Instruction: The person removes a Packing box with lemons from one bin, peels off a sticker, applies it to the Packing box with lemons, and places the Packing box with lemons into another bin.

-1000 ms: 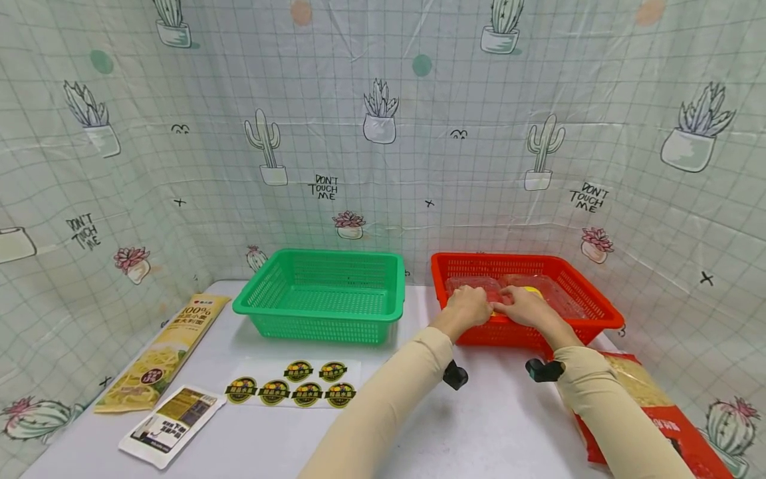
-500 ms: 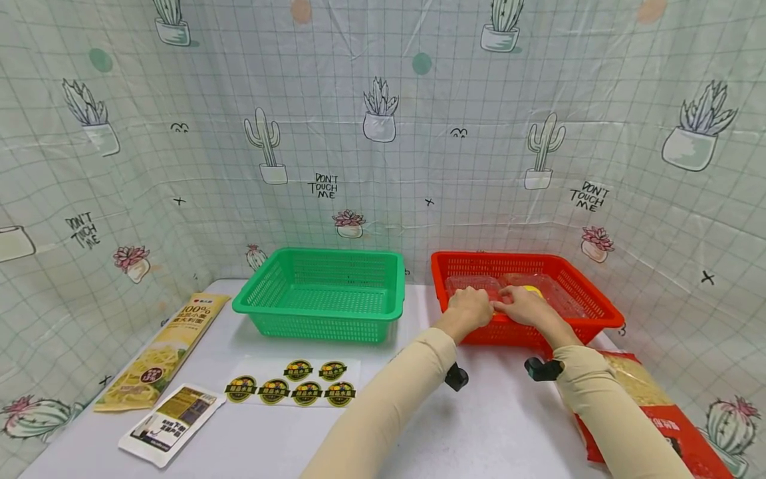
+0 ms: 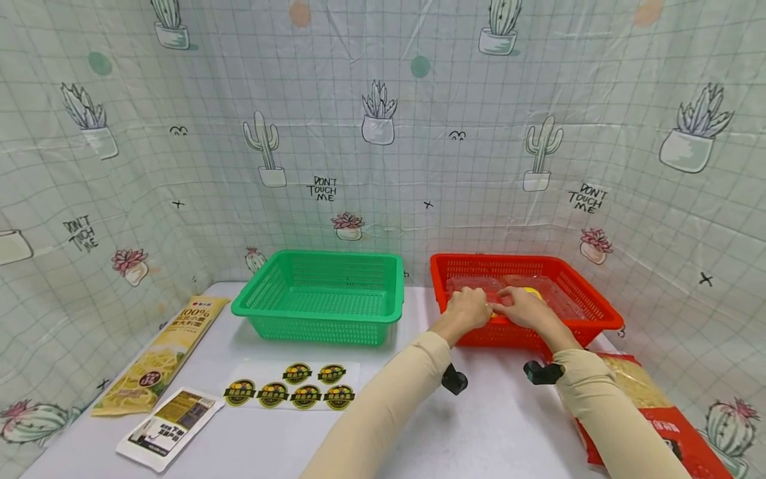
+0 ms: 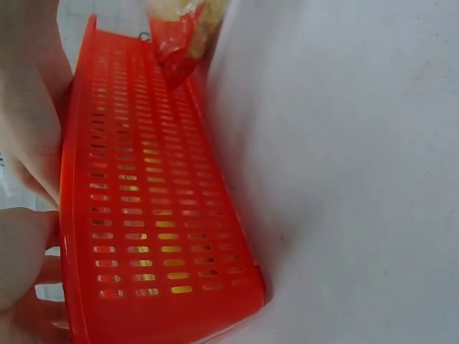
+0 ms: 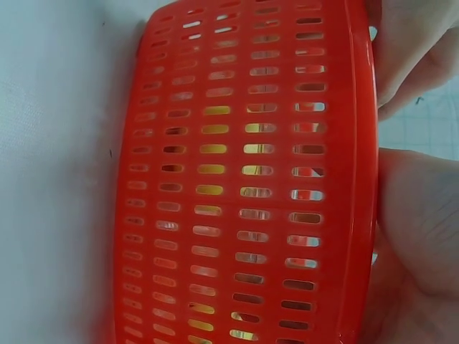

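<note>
Both hands reach over the front rim of a red plastic basket (image 3: 520,334) at the table's right. Bent fingers of the left hand (image 3: 468,310) dip behind the rim at its left half. Close beside it is the right hand (image 3: 528,310), its thumb pointing toward the left hand. Clear plastic packaging (image 3: 474,284) lies in the basket behind the left hand, and more clear packaging (image 3: 562,296) fills its right side. Something yellow (image 3: 532,291) shows past the right hand. In both wrist views the basket wall hides the fingertips; I cannot tell what they grip.
A green basket (image 3: 317,327) stands to the left. Before it lies a sheet of round fruit stickers (image 3: 306,396). A pasta packet (image 3: 161,359) and a white pouch (image 3: 170,428) lie at far left. A red-and-clear food bag (image 3: 670,419) lies beside the right forearm.
Both hands stay almost in place at the red basket's front rim, with only slight shifts. The head view tips a little; the baskets and packets keep their places.
</note>
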Available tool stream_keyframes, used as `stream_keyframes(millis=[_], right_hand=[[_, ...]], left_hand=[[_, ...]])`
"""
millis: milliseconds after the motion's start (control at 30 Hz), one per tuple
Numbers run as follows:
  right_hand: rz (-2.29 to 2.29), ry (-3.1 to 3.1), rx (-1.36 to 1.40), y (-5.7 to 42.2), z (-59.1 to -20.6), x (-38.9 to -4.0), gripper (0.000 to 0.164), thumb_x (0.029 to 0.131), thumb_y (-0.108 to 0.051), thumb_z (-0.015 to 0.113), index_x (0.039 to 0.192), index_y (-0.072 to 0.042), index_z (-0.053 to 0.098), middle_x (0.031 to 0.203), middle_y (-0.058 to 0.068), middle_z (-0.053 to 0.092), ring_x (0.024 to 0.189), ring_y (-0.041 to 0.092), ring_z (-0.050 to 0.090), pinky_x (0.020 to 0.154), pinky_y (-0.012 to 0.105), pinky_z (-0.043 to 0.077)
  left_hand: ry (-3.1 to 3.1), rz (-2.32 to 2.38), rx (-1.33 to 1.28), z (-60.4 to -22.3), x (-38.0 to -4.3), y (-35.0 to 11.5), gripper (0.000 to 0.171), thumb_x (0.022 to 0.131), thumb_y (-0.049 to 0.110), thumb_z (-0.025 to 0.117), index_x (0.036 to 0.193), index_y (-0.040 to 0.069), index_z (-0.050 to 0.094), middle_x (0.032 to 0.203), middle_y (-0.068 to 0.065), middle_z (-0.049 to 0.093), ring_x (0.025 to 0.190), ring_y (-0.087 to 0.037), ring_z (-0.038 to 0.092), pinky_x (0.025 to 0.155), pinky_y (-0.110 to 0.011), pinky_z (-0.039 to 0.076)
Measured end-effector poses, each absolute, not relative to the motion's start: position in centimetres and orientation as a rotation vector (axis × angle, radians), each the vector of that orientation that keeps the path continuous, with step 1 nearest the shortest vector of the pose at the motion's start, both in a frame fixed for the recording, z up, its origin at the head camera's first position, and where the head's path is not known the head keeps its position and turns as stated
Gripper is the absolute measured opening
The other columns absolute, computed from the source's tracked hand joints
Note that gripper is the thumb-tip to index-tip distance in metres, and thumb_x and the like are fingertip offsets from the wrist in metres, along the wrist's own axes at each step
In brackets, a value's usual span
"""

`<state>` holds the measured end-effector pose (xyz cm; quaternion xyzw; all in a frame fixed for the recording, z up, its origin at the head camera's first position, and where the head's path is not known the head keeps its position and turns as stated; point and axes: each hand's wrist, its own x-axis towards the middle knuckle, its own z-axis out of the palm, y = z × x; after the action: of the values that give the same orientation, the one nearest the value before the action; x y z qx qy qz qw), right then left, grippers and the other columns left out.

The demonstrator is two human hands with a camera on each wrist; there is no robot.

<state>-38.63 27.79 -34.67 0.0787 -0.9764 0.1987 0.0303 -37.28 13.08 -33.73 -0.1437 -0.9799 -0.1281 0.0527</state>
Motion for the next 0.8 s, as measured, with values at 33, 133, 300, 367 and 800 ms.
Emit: stream_keyframes(millis=[33,133,300,367,800], right_hand=[[0.617,-3.004,0.239,27.8,-34.7,-38.6,0.057,0.095,-0.035,0.063,0.130,0.009,0.054,0.128,0.034,0.057,0.111,0.047,0.057,0.096,0.060,0.048],[0.657,-2.976,0.216,28.0,-34.6,-38.6,0.055,0.093,-0.033,0.065,0.129,0.007,0.056,0.121,0.032,0.061,0.104,0.044,0.059,0.090,0.058,0.050],[0.756,-2.883,0.199,28.4,-34.2,-38.2,0.054,0.091,-0.031,0.069,0.129,0.005,0.057,0.117,0.032,0.062,0.102,0.044,0.059,0.082,0.053,0.052],[0.797,-2.858,0.196,28.6,-34.1,-38.1,0.056,0.091,-0.032,0.069,0.130,0.005,0.055,0.122,0.034,0.059,0.108,0.047,0.057,0.086,0.055,0.052],[0.956,-2.712,0.113,28.9,-34.1,-38.0,0.060,0.092,-0.035,0.068,0.137,0.001,0.050,0.132,0.033,0.054,0.116,0.048,0.053,0.091,0.053,0.054]], left_hand=[[-2.978,-0.411,-0.438,-33.8,-37.3,13.0,0.027,0.098,0.039,0.058,0.098,0.016,0.072,0.093,-0.001,0.064,0.075,-0.016,0.057,0.058,-0.024,0.045],[-2.973,-0.488,-0.443,-33.8,-37.2,12.8,0.026,0.097,0.039,0.060,0.097,0.014,0.069,0.086,-0.001,0.061,0.071,-0.016,0.054,0.054,-0.023,0.043],[-2.934,-0.645,-0.462,-33.6,-37.3,12.3,0.029,0.094,0.038,0.064,0.107,0.011,0.066,0.090,-0.002,0.064,0.074,-0.017,0.059,0.064,-0.025,0.050],[-2.904,-0.718,-0.474,-33.5,-37.5,12.2,0.032,0.094,0.036,0.065,0.111,0.009,0.067,0.097,-0.003,0.068,0.082,-0.017,0.062,0.074,-0.027,0.051],[-2.738,-1.026,-0.321,-33.8,-38.2,12.0,0.046,0.091,0.026,0.070,0.130,0.008,0.054,0.122,-0.016,0.059,0.108,-0.034,0.063,0.093,-0.040,0.053]])
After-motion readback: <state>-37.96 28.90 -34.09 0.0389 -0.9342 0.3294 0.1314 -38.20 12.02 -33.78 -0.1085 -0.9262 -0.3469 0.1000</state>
